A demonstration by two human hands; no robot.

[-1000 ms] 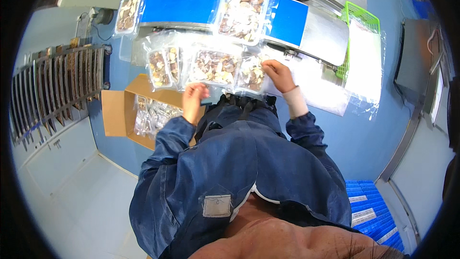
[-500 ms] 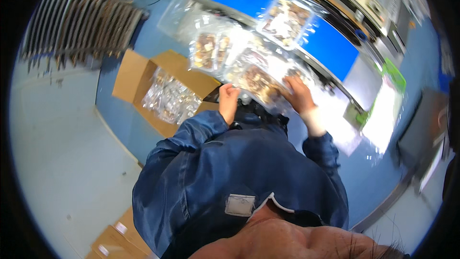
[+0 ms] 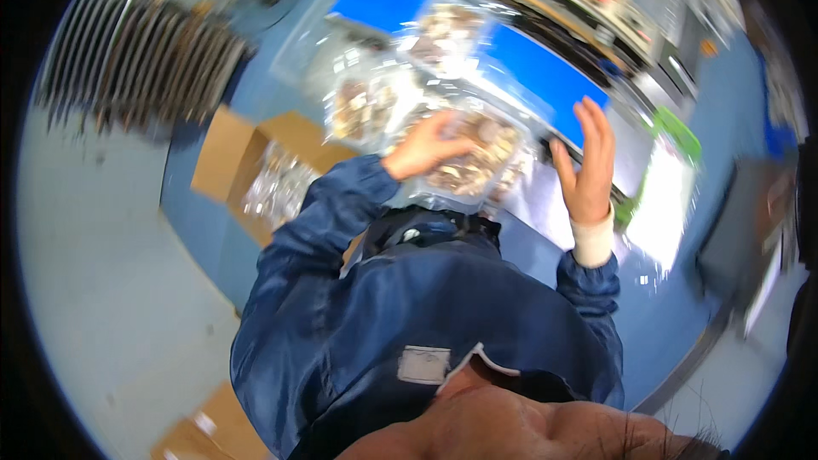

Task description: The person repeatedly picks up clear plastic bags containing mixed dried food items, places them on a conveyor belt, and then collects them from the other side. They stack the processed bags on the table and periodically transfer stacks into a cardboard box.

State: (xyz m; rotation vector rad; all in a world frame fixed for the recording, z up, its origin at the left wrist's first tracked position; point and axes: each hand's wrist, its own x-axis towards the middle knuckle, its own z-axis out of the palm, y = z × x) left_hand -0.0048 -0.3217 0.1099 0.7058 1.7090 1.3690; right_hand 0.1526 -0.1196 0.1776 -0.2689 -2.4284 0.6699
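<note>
From my remote seat I see the left hand [image 3: 426, 149] lying over the left part of a clear tray-pack of brown and cream pieces [image 3: 486, 162]; its thumb and fingers stand loosely apart, the thumb pointing right across the pack; whether it pinches the clear wrap or only rests on it, I cannot tell (the view is smeared with blur here). The pack spreads to the right of that hand, close above the wearer's waist.

I see the right hand [image 3: 588, 166] raised to the right of the pack and apart from it; its fingers are spread, the thumb is well out to the left, and it has hold of nothing; a pale wristband [image 3: 593, 240] sits just below it, and a green basket [image 3: 677, 132] stands to its right.

Just up and left of the left hand lies a smaller clear pack [image 3: 360, 109]; beyond that hand another filled pack [image 3: 443, 32] sits on a blue conveyor belt [image 3: 545, 77], which runs up and left from near the right fingertips; well left of the left hand, an open cardboard box [image 3: 223, 153] holds more clear packs [image 3: 279, 187].
</note>
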